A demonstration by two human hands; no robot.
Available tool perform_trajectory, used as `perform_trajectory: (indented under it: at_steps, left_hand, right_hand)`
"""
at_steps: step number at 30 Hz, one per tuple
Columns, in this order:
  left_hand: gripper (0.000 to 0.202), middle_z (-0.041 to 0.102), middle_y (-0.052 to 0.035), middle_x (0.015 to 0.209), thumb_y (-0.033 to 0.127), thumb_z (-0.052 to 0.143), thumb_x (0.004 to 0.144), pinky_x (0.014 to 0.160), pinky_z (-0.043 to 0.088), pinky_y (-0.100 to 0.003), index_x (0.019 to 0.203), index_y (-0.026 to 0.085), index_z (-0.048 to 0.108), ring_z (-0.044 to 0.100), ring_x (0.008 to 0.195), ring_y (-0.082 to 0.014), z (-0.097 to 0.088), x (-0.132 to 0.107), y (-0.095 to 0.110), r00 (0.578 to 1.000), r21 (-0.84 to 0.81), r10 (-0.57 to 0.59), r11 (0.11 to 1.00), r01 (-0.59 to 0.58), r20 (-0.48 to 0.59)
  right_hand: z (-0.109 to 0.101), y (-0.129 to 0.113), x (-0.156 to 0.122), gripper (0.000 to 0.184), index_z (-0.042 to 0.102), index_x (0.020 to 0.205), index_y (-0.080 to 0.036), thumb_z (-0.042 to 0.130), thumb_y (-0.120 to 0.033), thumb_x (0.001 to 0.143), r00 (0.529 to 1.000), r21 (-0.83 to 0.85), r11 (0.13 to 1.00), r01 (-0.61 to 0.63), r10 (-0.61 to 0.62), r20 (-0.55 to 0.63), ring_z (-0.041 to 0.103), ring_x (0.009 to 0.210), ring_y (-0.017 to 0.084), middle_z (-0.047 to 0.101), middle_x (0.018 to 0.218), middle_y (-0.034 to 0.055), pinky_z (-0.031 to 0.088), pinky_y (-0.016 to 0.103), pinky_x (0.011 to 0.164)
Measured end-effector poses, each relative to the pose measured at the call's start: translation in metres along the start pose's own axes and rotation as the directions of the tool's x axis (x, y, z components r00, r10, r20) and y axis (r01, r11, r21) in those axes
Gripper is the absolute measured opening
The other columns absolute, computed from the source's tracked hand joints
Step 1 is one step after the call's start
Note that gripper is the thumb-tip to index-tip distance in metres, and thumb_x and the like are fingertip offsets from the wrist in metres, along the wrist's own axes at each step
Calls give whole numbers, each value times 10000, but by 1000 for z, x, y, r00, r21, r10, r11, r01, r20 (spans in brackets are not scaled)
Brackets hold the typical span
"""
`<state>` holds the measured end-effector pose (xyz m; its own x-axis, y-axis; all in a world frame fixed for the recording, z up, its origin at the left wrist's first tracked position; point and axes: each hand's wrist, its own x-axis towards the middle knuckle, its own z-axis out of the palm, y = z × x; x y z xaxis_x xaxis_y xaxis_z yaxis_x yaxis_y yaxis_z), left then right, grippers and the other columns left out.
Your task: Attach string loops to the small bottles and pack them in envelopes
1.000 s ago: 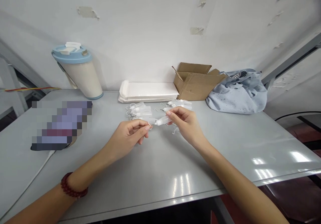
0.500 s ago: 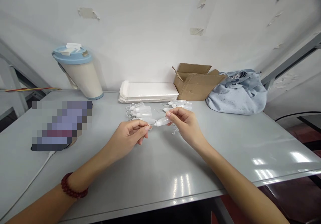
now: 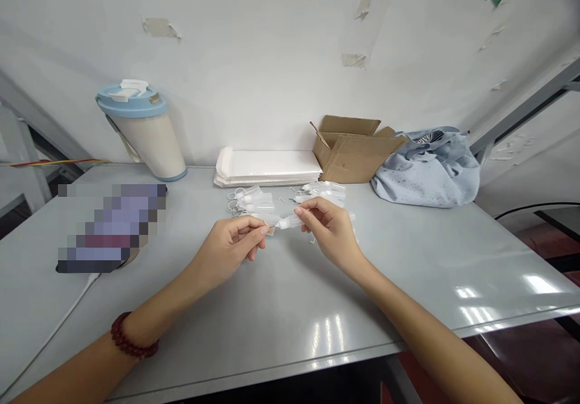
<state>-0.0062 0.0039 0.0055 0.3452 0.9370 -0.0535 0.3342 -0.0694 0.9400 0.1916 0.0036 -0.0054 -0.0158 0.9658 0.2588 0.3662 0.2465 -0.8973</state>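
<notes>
My right hand (image 3: 328,229) pinches a small clear plastic bottle (image 3: 289,222) by its body, its white tip pointing left. My left hand (image 3: 233,248) is closed in a pinch on a tiny clear piece right at that tip, too small to name. Both hands hover just above the grey table (image 3: 290,307). Behind them lies a loose heap of several similar small clear bottles (image 3: 254,200) with wire hooks.
A stack of flat white packets (image 3: 267,166) and an open cardboard box (image 3: 353,148) stand at the wall. A blue-lidded tumbler (image 3: 144,129) is at back left, a blurred dark object (image 3: 109,226) with a cable on the left, a light blue cloth bag (image 3: 428,168) at right.
My right hand has drawn slightly left and closer to my left hand, bringing the bottle's tip up against the left fingertips. The view has shifted a little.
</notes>
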Motion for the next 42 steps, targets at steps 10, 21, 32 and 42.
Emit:
perform_trajectory:
  at_steps: [10, 21, 32, 42]
  left_hand:
    - [223, 516, 49, 558, 344, 537, 829, 501, 375, -223, 669, 198, 589, 462, 488, -94, 6, -3, 1, 999, -17, -28, 999, 28, 38]
    - [226, 496, 60, 541, 323, 519, 843, 502, 363, -216, 670, 189, 575, 456, 490, -92, 6, -2, -2, 997, -16, -38, 999, 40, 60]
    - [233, 528, 49, 590, 362, 528, 854, 541, 379, -222, 714, 191, 602, 478, 539, -93, -3, 3, -4, 999, -60, -1, 998, -2, -51]
    - [226, 500, 57, 538, 317, 525, 842, 505, 364, -215, 658, 192, 564, 459, 508, -91, 0, -4, -1, 999, -58, 8, 998, -10, -42]
  right_hand:
    - [4, 4, -2, 220, 610, 765, -181, 522, -353, 871, 999, -32, 999, 20, -18, 44, 468, 522, 109, 531, 607, -13, 346, 248, 496]
    - [6, 3, -5, 237, 607, 766, -172, 485, -329, 896, 996, -81, 996, 44, -37, 86, 408, 486, 96, 462, 522, -40, 318, 236, 490]
    - [-12, -2, 5, 309, 595, 1001, -161, 574, -426, 843, 960, -64, 998, -10, 28, 280, 483, 533, 108, 531, 629, -22, 366, 239, 502]
    - [-8, 1, 1, 289, 625, 956, -130, 565, -393, 851, 955, 50, 998, 24, -38, 294, 412, 489, 90, 454, 572, -39, 335, 237, 478]
